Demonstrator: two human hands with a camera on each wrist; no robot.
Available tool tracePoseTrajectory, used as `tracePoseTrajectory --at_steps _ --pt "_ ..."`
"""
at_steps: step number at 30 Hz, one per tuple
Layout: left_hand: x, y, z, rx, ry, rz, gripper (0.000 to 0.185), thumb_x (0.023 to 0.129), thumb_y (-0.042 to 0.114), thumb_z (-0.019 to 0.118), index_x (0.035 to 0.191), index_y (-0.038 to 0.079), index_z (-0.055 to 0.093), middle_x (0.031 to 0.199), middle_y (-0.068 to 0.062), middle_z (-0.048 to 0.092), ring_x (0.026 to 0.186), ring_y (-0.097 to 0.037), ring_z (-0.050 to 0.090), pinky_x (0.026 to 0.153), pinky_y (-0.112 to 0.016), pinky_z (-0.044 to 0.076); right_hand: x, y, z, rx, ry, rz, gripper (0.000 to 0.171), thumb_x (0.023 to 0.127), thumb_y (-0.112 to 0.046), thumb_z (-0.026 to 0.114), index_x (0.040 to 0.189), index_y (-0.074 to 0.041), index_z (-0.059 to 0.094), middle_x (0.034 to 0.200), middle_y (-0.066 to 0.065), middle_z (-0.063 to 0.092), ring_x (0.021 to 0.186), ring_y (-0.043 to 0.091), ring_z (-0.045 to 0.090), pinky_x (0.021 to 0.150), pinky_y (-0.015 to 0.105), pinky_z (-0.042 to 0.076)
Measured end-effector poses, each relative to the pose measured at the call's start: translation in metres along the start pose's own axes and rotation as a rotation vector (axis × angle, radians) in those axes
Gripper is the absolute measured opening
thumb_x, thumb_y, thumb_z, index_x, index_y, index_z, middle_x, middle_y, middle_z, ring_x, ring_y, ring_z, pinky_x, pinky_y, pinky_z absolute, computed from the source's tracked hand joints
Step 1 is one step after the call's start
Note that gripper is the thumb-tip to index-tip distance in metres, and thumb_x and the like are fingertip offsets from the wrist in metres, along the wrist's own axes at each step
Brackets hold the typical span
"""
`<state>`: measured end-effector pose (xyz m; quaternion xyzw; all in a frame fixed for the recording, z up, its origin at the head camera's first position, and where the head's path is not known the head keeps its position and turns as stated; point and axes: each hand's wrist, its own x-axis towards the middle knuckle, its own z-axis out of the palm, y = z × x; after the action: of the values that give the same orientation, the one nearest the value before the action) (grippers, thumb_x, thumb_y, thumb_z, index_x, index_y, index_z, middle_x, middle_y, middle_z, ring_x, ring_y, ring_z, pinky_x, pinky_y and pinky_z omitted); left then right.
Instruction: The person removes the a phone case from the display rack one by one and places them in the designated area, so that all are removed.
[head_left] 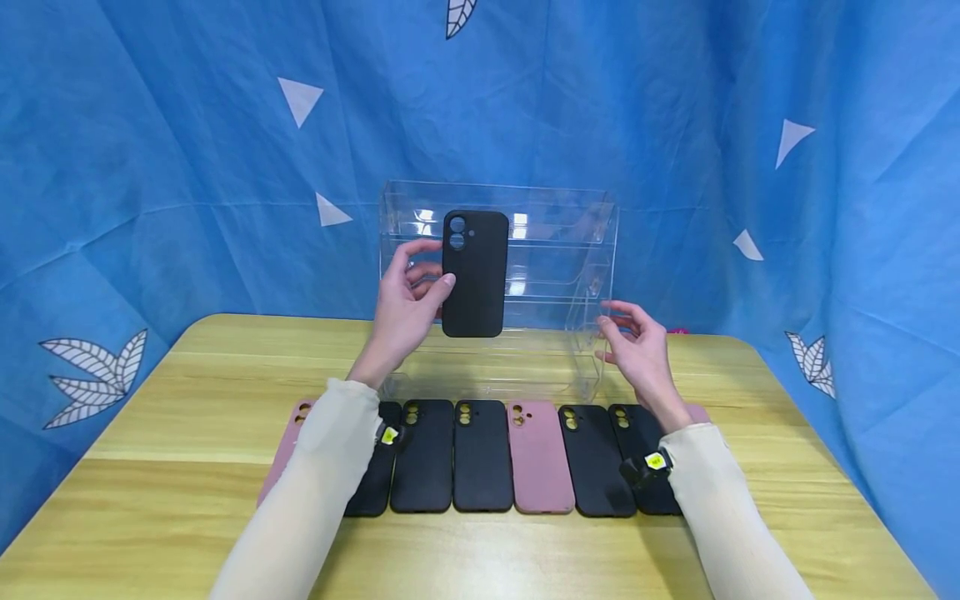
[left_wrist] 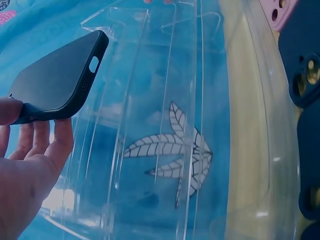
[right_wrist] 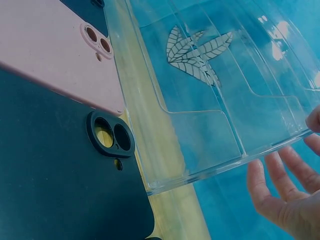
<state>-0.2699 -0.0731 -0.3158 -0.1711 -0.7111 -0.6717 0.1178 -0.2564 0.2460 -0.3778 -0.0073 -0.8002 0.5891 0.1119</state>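
A row of phone cases (black and pink) lies nearest on the tabletop. Beyond it, the right hand hovers loose-fingered beside the clear rack. The left hand holds a black case upright before the rack.

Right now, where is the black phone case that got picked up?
In the head view, the black phone case is held upright by the left hand, in front of the clear stand.
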Motion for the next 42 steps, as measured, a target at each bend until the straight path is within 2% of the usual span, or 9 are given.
tracePoseTrajectory --at_steps 6,16,26,35,42 --pt "-0.009 -0.002 -0.012 0.022 -0.018 -0.021 0.044 0.102 0.010 0.062 0.142 0.018 0.046 0.102 -0.002 0.062 0.069 -0.011 0.060 0.064 -0.025 0.056 0.000 0.000 0.000 0.007 0.001 0.006 0.049 0.105 -0.032 0.057 0.145 -0.005 0.051 0.130 0.011 0.059 0.105 0.015 0.066 0.079 0.032 0.064" --pt "-0.023 -0.008 -0.035 0.068 -0.016 -0.077 0.045 0.102 0.011 0.062 0.143 0.018 0.045 0.104 -0.001 0.061 0.074 -0.009 0.065 0.067 -0.026 0.059 0.000 0.001 -0.001 0.002 0.004 0.014 0.049 0.105 -0.033 0.057 0.146 -0.006 0.051 0.130 0.011 0.058 0.108 0.019 0.065 0.078 0.029 0.064" --pt "-0.034 -0.012 -0.061 0.114 0.001 -0.103 0.044 0.103 0.013 0.061 0.144 0.015 0.044 0.103 -0.003 0.062 0.076 -0.005 0.067 0.067 -0.025 0.060 0.000 0.000 0.000 0.003 0.010 0.010 0.049 0.105 -0.033 0.058 0.145 -0.006 0.051 0.127 0.009 0.059 0.107 0.018 0.064 0.076 0.028 0.064" --pt "-0.049 -0.015 -0.078 0.118 0.002 -0.140 0.044 0.104 0.013 0.058 0.144 0.014 0.042 0.102 0.006 0.064 0.082 -0.004 0.071 0.071 -0.026 0.062 0.000 -0.001 0.001 -0.002 0.009 0.012 0.049 0.105 -0.033 0.057 0.146 -0.007 0.052 0.131 0.016 0.058 0.116 0.034 0.061 0.077 0.029 0.064" --pt "-0.062 -0.019 -0.092 0.139 0.031 -0.176 0.043 0.103 0.018 0.060 0.143 0.018 0.044 0.102 0.008 0.064 0.083 -0.002 0.070 0.069 -0.026 0.060 0.001 -0.001 0.000 -0.002 0.009 0.013 0.049 0.105 -0.033 0.057 0.146 -0.007 0.052 0.126 0.010 0.059 0.115 0.033 0.062 0.077 0.030 0.064"
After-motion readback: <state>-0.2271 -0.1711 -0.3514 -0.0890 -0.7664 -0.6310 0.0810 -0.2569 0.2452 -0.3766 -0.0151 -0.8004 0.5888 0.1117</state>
